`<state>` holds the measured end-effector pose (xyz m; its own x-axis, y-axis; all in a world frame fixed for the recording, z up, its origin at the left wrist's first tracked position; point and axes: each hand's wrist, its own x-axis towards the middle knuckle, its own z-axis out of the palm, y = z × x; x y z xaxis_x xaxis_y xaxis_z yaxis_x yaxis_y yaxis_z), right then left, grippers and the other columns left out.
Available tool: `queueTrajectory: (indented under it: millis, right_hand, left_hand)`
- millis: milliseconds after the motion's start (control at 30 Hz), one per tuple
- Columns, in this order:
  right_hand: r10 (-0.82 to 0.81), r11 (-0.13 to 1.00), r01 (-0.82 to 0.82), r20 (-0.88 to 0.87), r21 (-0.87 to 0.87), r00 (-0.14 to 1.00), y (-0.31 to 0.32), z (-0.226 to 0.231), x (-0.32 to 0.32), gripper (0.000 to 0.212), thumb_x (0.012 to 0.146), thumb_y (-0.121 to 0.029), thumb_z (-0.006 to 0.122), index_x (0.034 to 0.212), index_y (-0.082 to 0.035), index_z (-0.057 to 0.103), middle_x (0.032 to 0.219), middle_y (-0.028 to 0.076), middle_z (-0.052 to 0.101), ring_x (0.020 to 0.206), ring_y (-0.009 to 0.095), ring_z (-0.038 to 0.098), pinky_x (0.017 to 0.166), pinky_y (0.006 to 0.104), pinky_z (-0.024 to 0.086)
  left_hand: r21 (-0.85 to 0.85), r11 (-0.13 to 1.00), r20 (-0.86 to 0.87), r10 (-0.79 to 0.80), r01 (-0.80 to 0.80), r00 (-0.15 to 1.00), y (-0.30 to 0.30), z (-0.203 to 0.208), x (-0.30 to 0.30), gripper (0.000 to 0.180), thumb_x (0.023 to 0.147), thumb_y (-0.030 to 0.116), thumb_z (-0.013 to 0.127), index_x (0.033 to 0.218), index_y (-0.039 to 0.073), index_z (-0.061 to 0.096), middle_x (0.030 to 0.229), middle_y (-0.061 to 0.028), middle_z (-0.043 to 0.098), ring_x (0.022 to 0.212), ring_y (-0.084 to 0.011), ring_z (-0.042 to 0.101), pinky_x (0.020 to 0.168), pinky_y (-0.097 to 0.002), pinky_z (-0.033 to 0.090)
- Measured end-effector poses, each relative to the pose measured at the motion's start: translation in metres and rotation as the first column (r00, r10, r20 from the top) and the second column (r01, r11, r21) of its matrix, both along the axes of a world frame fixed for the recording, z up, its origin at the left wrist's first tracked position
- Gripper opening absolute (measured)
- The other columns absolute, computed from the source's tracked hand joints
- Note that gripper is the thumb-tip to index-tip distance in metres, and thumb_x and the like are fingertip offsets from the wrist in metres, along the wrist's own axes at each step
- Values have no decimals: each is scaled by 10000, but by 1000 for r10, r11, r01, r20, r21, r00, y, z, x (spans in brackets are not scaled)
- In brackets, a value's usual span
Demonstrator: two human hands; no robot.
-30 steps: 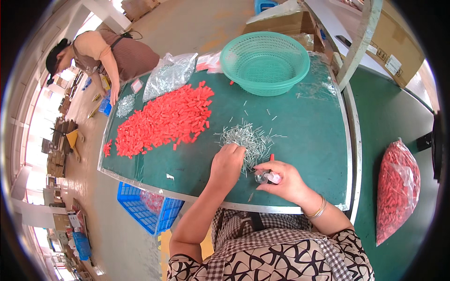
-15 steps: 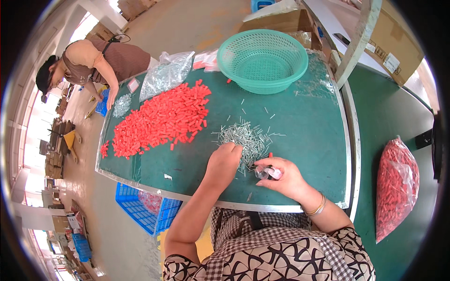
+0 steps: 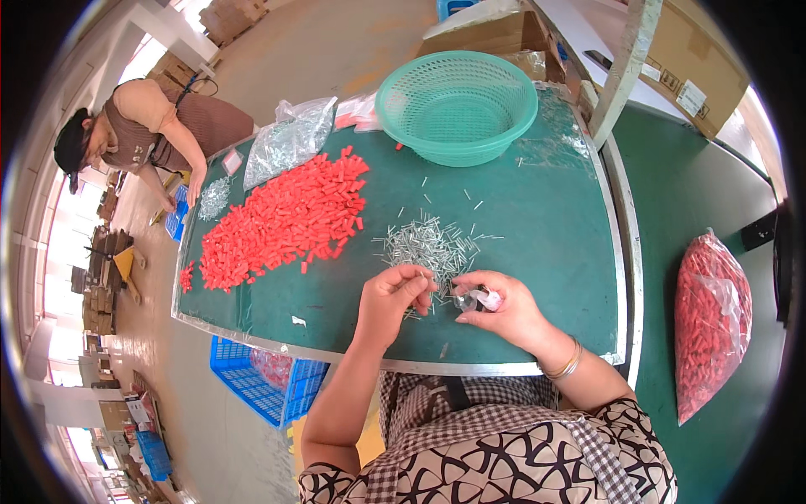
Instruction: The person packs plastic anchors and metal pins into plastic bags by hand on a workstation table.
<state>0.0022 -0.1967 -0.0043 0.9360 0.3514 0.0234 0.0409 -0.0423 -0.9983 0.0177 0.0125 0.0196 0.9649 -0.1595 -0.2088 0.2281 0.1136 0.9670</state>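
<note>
A loose pile of thin silver screws or pins (image 3: 432,244) lies on the green tabletop in front of me. My left hand (image 3: 390,304) is at the near edge of that pile, thumb and fingers pinched on what look like a few of these metal pins, partly hidden by the fingertips. Just to its right, my right hand (image 3: 508,312) is curled around a small clear plastic bag (image 3: 478,299), its opening turned toward my left hand. What the bag contains is hard to make out. A large heap of short red plastic plugs (image 3: 285,220) spreads out to the left.
Behind the heaps stand a green plastic basket (image 3: 457,109) and a clear bag of metal pieces (image 3: 290,143). A co-worker (image 3: 180,126) leans over the far left corner. A blue crate (image 3: 269,378) sits below the table; a bag of red plugs (image 3: 712,328) lies at right.
My left hand has lifted back from the pile, its pinched fingers now more visible beside the small bag. My right hand stays nearly in place. The view has shifted slightly.
</note>
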Motion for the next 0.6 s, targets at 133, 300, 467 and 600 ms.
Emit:
queueTrajectory:
  millis: [133,300,467,600]
  right_hand:
    - [-9,999,10,32,-34,999,0,0,0,486,688,-116,782,1136,-63,601,1016,71,643,930,182,613,820,297,479]
    - [5,998,-1,62,-58,998,-1,1,0,491,690,-126,783,1140,-66,598,1023,85,641,945,197,616,823,303,482]
    - [6,999,-5,-3,40,1000,0,-6,-2,495,681,-97,784,1138,-69,598,1023,69,645,937,179,613,823,298,481]
    - [43,999,-43,36,7,998,0,5,0,494,682,-84,783,1140,-71,598,1009,55,649,921,161,608,816,285,478]
  left_hand:
    - [177,975,45,-144,134,989,-7,8,-11,135,877,53,577,972,-14,645,822,-71,648,662,-93,582,573,-232,489]
    - [350,915,116,-256,201,960,-22,15,-18,139,860,28,593,982,-9,650,844,-38,629,685,-78,570,590,-214,467]
    - [433,895,287,-249,107,925,-26,24,-18,149,833,-7,614,977,-11,652,847,-19,605,700,-65,555,594,-202,444]
    - [443,890,412,-99,-104,906,0,8,-3,157,811,-16,627,965,2,649,844,-31,592,678,-64,534,600,-216,444]
